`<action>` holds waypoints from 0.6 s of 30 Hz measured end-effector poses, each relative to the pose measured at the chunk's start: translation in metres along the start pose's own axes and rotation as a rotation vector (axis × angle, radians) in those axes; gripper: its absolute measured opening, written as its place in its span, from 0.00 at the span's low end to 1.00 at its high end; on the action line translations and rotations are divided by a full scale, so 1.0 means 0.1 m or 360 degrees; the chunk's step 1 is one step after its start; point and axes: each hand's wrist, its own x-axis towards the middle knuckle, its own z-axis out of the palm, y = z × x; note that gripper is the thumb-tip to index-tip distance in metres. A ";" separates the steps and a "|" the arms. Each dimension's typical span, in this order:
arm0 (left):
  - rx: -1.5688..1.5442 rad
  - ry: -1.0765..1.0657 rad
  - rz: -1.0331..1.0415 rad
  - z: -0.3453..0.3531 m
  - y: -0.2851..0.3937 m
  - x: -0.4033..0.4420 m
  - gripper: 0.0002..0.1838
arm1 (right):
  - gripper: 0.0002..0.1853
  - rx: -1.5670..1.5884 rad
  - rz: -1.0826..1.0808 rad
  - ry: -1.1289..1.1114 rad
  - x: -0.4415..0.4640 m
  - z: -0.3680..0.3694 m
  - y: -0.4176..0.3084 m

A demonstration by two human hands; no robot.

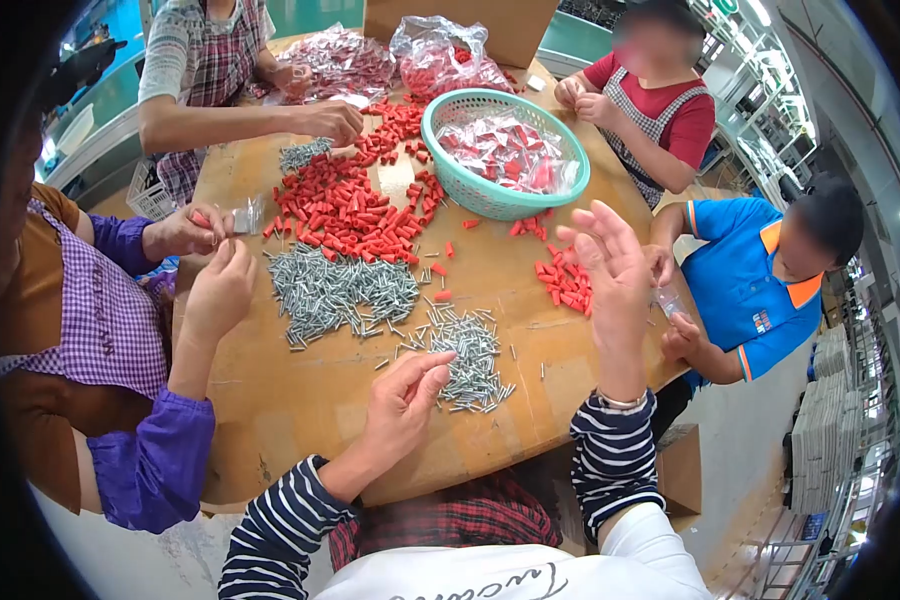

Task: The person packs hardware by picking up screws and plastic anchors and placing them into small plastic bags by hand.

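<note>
Head view: screws and red plugs spread on a tabletop. Over the left edge of the small screw pile, the left hand is held half curled, thumb near forefinger; whether anything is pinched cannot be told. Left of and beyond that pile, a larger screw pile is seen. To its right and beyond, the right hand is raised, loosely open, apparently unloaded, near a few red plugs. Farther beyond it, bagged pieces are contained in a green basket.
</note>
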 end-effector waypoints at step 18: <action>-0.0233 -0.0022 0.0045 0.07 0.05 -0.09 0.14 | 0.10 -0.0463 0.0097 -0.1025 -1.05 0.34 0.28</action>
